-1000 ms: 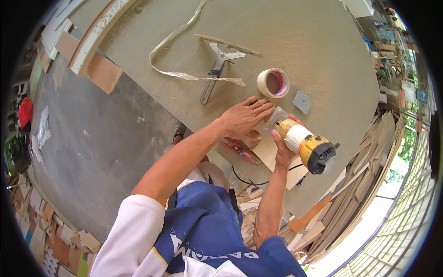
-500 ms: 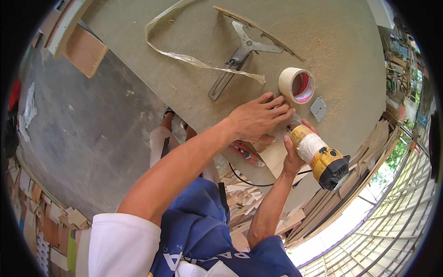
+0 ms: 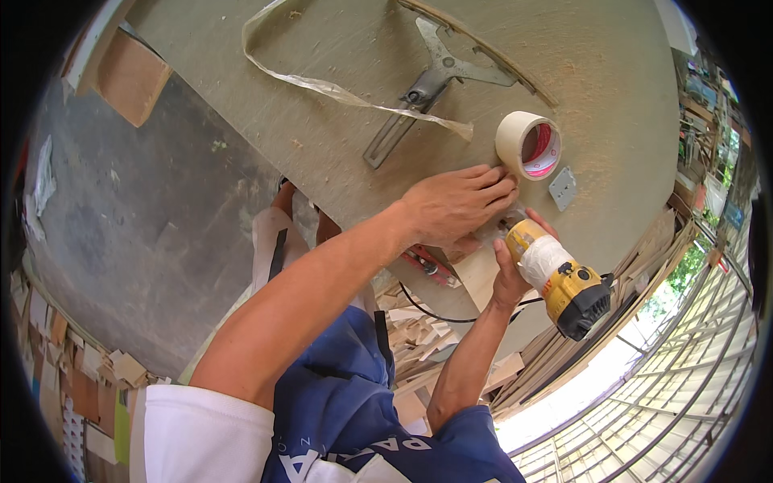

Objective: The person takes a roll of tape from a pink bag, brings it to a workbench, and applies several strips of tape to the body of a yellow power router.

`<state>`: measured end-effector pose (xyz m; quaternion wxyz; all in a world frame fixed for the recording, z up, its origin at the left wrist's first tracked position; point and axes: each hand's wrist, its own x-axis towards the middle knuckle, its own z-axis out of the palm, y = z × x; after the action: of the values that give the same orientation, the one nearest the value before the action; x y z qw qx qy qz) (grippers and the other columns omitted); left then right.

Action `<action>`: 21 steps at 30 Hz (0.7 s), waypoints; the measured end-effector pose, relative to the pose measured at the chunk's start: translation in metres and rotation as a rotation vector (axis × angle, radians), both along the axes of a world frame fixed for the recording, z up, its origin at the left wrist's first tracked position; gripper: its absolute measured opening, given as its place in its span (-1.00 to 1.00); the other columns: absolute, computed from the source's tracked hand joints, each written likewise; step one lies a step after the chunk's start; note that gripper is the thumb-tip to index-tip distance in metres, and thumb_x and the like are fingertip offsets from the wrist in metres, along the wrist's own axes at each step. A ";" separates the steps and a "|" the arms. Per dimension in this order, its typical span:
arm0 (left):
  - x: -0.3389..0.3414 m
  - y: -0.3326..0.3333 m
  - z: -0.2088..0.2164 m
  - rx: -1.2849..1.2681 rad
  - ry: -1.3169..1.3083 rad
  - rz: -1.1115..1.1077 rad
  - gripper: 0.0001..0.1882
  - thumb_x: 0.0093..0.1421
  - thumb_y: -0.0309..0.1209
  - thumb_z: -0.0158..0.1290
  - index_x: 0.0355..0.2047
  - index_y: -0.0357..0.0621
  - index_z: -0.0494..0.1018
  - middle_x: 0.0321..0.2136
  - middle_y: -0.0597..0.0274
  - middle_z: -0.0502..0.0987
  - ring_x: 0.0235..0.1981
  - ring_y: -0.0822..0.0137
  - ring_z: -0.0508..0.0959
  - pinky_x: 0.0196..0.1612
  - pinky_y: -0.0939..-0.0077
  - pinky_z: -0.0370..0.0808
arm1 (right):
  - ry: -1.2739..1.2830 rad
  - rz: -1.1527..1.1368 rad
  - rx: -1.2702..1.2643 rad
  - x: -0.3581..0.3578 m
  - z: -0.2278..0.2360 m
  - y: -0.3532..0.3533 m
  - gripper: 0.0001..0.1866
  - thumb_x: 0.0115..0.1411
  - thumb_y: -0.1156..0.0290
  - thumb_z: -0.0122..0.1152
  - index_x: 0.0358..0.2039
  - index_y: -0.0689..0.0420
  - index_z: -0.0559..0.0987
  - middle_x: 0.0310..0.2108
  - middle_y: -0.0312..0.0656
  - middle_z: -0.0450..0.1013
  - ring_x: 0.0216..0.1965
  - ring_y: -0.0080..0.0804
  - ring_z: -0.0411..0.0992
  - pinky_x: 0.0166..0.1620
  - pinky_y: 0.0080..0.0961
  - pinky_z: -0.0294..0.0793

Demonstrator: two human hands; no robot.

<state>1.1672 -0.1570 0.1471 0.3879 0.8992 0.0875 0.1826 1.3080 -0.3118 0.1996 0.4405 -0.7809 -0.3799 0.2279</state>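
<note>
My right hand (image 3: 509, 278) is wrapped round a yellow and black trim router (image 3: 576, 294) with white tape about its body, lying tilted to the lower right. At its front end a clear plastic base surrounds the metal collet. My left hand (image 3: 460, 201) lies palm down by that end, fingers bent and close together; what is under them is mostly hidden. Below both hands sits a pale wood board (image 3: 481, 270), with a red-handled tool (image 3: 429, 264) beside it. Just beyond my left fingertips stands a cream tape roll (image 3: 515, 143), and right of it lies a small metal plate (image 3: 563, 188).
A metal tool (image 3: 435, 80) with a forked head and slotted leg lies farther back, against a narrow wood strip (image 3: 491, 52). Left of it curls a loose tape strip (image 3: 338, 92). Sawdust is scattered over the table (image 3: 620, 121). A black cord (image 3: 435, 319) hangs below the router.
The view has shifted a little, so the tape roll, metal plate and forked tool appear slightly farther right. Both hands keep nearly the same hold at the router.
</note>
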 end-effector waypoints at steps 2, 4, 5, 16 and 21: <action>0.000 -0.002 -0.001 0.007 -0.009 0.018 0.00 -0.13 -0.17 0.37 0.30 -0.30 0.22 0.24 0.04 0.33 0.35 0.06 0.27 0.42 0.25 0.20 | -0.008 0.005 -0.006 0.003 -0.001 -0.001 -0.14 -0.08 0.59 0.49 0.26 0.16 0.30 0.23 -0.06 0.36 0.24 -0.23 0.32 0.32 -0.29 0.31; 0.000 -0.002 -0.001 0.022 0.013 0.008 -0.02 -0.12 -0.15 0.36 0.29 -0.29 0.24 0.24 0.04 0.33 0.35 0.07 0.27 0.42 0.25 0.20 | -0.022 0.011 -0.025 0.006 -0.001 -0.002 -0.14 -0.08 0.60 0.47 0.26 0.16 0.29 0.22 -0.06 0.36 0.23 -0.23 0.33 0.31 -0.29 0.31; 0.000 -0.002 -0.001 0.030 0.023 0.003 -0.02 -0.12 -0.14 0.36 0.29 -0.28 0.25 0.24 0.04 0.33 0.35 0.07 0.27 0.42 0.25 0.20 | -0.031 0.014 -0.042 0.008 0.001 -0.002 -0.15 -0.08 0.61 0.47 0.25 0.16 0.29 0.22 -0.07 0.36 0.22 -0.24 0.33 0.31 -0.30 0.31; 0.004 -0.007 -0.009 0.023 -0.002 0.011 -0.12 0.01 -0.11 0.29 0.28 -0.31 0.28 0.24 0.06 0.34 0.34 0.09 0.28 0.43 0.24 0.18 | -0.069 -0.014 0.018 0.017 -0.003 0.004 -0.21 -0.10 0.57 0.48 0.20 0.15 0.38 0.18 -0.12 0.39 0.17 -0.28 0.35 0.27 -0.33 0.34; 0.002 -0.005 -0.003 0.016 0.030 0.005 -0.11 0.01 -0.09 0.28 0.27 -0.34 0.29 0.24 0.06 0.34 0.33 0.10 0.28 0.43 0.24 0.18 | -0.027 -0.016 0.000 0.014 -0.001 0.003 -0.18 -0.10 0.57 0.48 0.22 0.13 0.33 0.18 -0.09 0.39 0.20 -0.25 0.34 0.29 -0.30 0.32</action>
<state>1.1696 -0.1616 0.1444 0.3790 0.9046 0.0942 0.1710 1.3218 -0.3086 0.1981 0.4370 -0.7869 -0.3794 0.2141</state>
